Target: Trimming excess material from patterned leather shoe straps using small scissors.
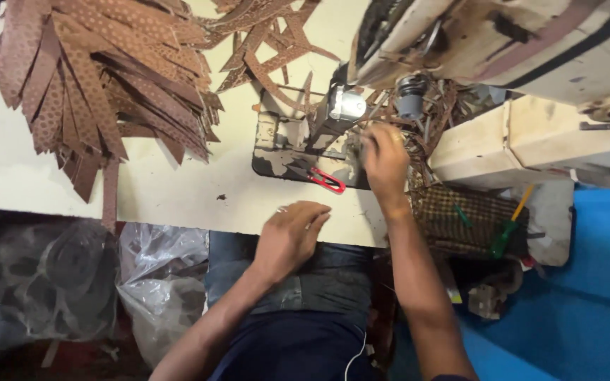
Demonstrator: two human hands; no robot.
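My left hand (289,236) rests palm down on the front edge of the cream sewing table (171,190), fingers loosely curled, holding nothing I can see. My right hand (385,161) reaches up beside the needle area (344,106) of the worn cream sewing machine (531,49), fingers bent near brown strips there; what it grips is hidden. Red-handled thread snips (327,181) lie on the dark metal plate (280,159) just left of my right hand.
A big heap of brown perforated leather strips (100,77) covers the table's left. More strips (270,42) lie at the top centre. A woven basket (460,219) with a green screwdriver (506,229) sits right. Plastic bags (72,275) lie below left.
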